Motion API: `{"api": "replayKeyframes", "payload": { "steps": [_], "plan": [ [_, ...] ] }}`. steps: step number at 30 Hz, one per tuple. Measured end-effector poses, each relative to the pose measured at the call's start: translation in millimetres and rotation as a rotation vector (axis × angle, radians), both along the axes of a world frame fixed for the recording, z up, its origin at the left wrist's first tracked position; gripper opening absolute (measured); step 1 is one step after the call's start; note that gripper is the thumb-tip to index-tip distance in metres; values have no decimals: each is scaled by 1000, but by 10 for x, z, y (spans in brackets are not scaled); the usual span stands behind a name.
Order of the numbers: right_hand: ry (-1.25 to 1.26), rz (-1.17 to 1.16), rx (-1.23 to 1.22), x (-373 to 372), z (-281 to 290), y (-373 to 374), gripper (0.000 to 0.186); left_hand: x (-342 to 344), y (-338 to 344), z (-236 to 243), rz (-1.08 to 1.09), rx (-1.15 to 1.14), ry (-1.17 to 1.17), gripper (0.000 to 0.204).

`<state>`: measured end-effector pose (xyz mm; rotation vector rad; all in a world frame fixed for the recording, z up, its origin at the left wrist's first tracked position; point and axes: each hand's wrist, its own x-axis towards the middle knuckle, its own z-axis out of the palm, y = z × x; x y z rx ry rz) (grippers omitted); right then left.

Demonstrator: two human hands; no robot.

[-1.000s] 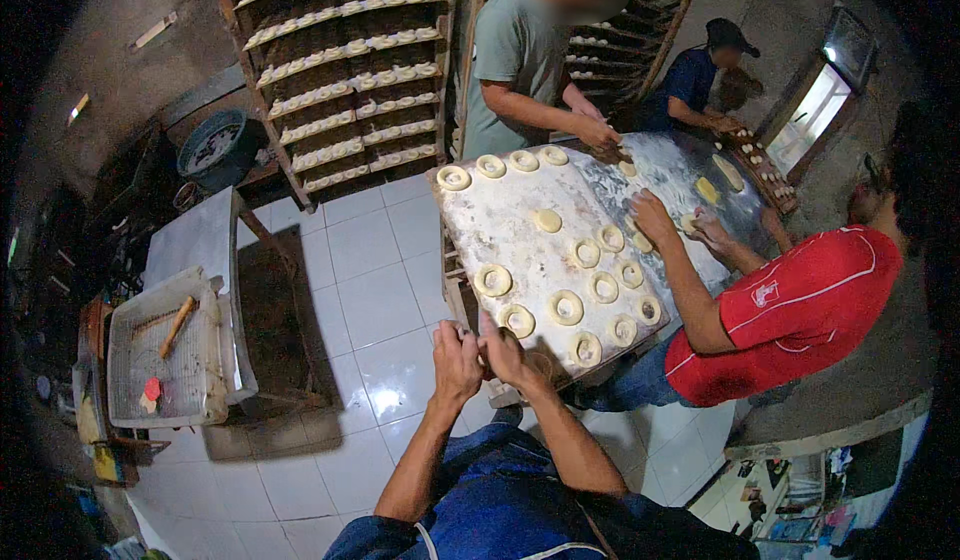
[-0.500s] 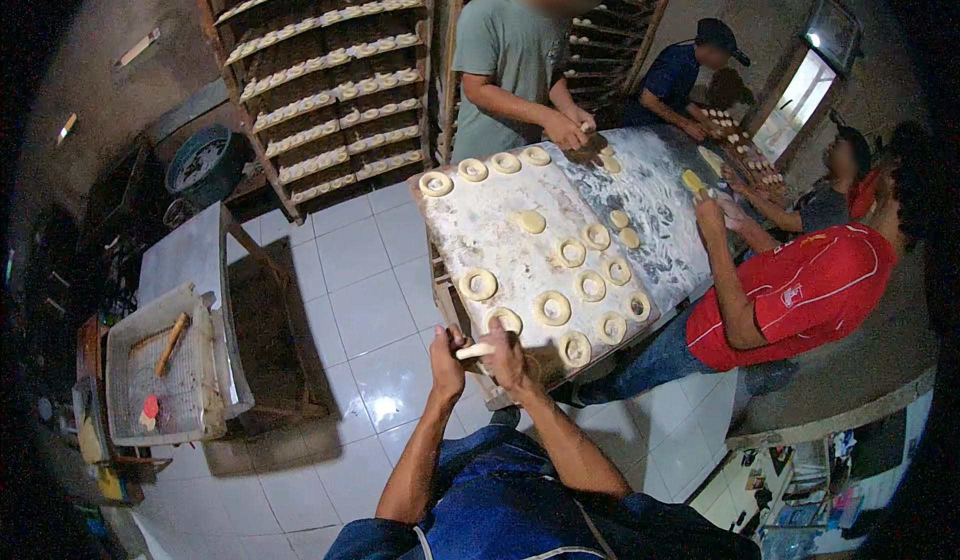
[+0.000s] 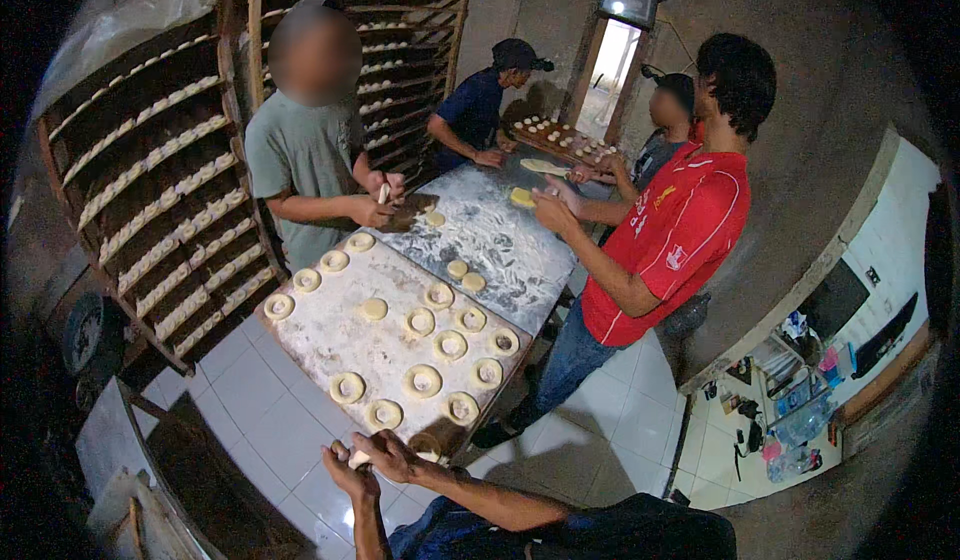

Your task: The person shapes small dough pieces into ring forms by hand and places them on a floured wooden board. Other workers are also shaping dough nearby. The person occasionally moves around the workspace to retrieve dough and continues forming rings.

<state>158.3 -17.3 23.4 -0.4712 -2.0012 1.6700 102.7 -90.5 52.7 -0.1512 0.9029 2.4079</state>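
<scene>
A: What are the hands doing?

B: The left hand [image 3: 347,473] and right hand [image 3: 390,458] both grasp one piece of dough [image 3: 359,459], pinched between them just off the board's [image 3: 322,332] near corner. Only a pale edge shows, so I can't tell its shape.

A: What has just changed?

B: Mostly the view: half a second ago it sat further left, and now it has swung right. The dough was in both hands then too.

A: And on the board?

B: The rings [image 3: 408,381] and the lone disc [image 3: 374,309] lie as before. Nothing has been added, so the dough in hand isn't down yet.

A: Beyond that?

B: More discs [image 3: 474,282] on the floured metal top [image 3: 528,302]. The person in grey-green [image 3: 300,150] pinches something pale at its left edge. On the right, the person in red [image 3: 672,250] has brought both hands to a yellow piece [image 3: 522,198].

A: Farthest off?

B: A tray [image 3: 548,141] of small pale pieces, by the person in the cap [image 3: 468,115].
</scene>
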Motion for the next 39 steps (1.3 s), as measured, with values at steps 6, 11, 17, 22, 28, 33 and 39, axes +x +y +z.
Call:
{"api": "replayKeyframes", "payload": {
  "steps": [6,11,17,22,28,33,39],
  "plan": [
    [-276,-41,804,158,-17,-8,38,-134,-30,-245,-105,-558,883,43],
    [-27,43,529,126,-80,150,45,-103,-34,-175,-168,-183,272,44],
    [-67,92,322,99,89,28,36,-90,-3,-332,-63,-176,215,46],
    [-153,26,996,221,11,-23,36,-50,-136,0,-234,-662,690,42],
    [54,-26,107,180,3,-19,39,13,-18,55,-177,-224,198,41],
    [-326,170,641,119,62,5,29,-88,-29,-420,17,-525,565,38],
    [-226,6,996,177,-112,6,29,-107,-53,-12,-166,-898,1088,38]
  ]
}}
